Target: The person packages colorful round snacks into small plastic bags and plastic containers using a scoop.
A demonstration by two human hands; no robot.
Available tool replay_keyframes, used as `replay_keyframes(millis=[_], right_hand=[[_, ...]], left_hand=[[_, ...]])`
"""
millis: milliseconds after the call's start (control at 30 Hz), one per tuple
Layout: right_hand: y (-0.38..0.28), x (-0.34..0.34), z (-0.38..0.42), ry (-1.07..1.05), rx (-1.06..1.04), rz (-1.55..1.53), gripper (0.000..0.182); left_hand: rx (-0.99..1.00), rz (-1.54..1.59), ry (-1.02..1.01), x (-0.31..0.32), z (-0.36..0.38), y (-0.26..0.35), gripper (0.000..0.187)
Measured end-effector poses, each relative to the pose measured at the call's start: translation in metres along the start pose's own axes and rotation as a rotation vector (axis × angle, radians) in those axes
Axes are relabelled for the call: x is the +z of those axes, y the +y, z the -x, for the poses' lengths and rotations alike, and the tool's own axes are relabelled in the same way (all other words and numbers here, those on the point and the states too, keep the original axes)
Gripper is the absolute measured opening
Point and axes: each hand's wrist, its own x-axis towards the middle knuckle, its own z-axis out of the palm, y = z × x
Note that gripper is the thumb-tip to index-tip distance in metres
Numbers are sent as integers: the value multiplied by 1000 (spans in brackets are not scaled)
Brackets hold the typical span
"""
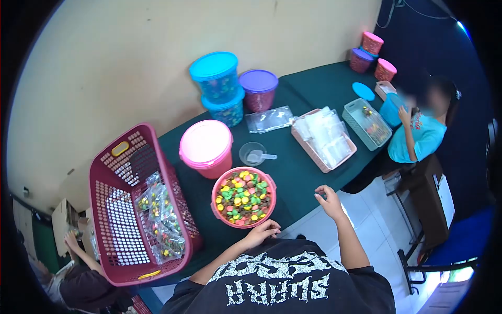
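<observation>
A pink tub [214, 201] full of small round sweets [243, 197] in yellow, green, pink and brown stands at the table's near edge. My left hand [262, 233] is just below its near rim, fingers loosely bent and nothing seen in them. To the right, past the table edge, my right hand [329, 202] is raised with thumb and fingers apart, holding nothing. Behind the tub, a white scoop [260, 156] lies in a clear round bowl [244, 149]. A larger pink tub [206, 142] with its lid on stands at the back left.
A maroon laundry basket [166, 172] with bagged sweets is at left. Lidded tubs [223, 90], a basket of clear bags [324, 138] and a grey-green basket [368, 125] stand farther back. One person [418, 133] handles a blue tub at right; another [78, 272] is at lower left.
</observation>
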Motion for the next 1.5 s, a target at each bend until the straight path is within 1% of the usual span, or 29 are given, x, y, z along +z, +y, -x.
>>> replay_keyframes(millis=[167, 267, 333, 367, 533, 600, 667, 767, 833, 900, 1067, 1133, 1167, 1233, 1300, 1333, 1400, 1467, 1500], right_hand=[[40, -39, 21, 66, 103, -19, 23], [60, -68, 21, 31, 85, 17, 23], [81, -88, 19, 19, 72, 29, 24], [90, -99, 20, 5, 77, 21, 24], [129, -154, 10, -43, 58, -9, 24], [136, -169, 6, -62, 67, 0, 23], [144, -178, -3, -91, 31, -7, 23], [146, -182, -21, -142, 24, -54, 23], [150, -178, -35, -132, 5, -66, 23], [155, -173, -47, -110, -4, -76, 23], [172, -165, -78, -142, -7, -64, 25], [177, -166, -90, -148, -36, -63, 27], [179, -167, -96, -130, -18, -66, 27], [179, -165, -110, -95, 0, -85, 27], [187, -161, -122, -25, 87, -195, 27], [194, -157, -128, -26, 91, -201, 27], [204, -150, -142, 64, 128, -277, 27], [211, -150, -158, 60, 106, -277, 27], [215, -151, -169, 76, 75, -272, 28]], left_hand=[[84, -21, 55, 27, -44, 17, 22], [166, -3, 130, 47, -83, 15, 20], [165, -54, 180, 62, -111, 17, 19], [195, -46, 206, 66, -127, 12, 18], [226, -178, 436, 93, -197, 22, 20], [287, -221, 552, 103, -220, 28, 16], [248, -265, 603, 108, -234, 38, 21], [256, -291, 634, 110, -249, 51, 23], [207, -328, 663, 107, -258, 60, 23], [208, -336, 661, 101, -269, 64, 24], [202, -338, 682, 85, -305, 75, 28], [214, -390, 717, 78, -317, 73, 36], [215, -391, 721, 74, -322, 72, 36], [205, -484, 684, 67, -329, 76, 43], [190, -517, 661, 62, -333, 80, 43], [176, -535, 648, 62, -335, 84, 43], [151, -508, 647, 61, -338, 84, 44], [200, -391, 695, 62, -341, 77, 46], [196, -388, 712, 62, -343, 72, 46]])
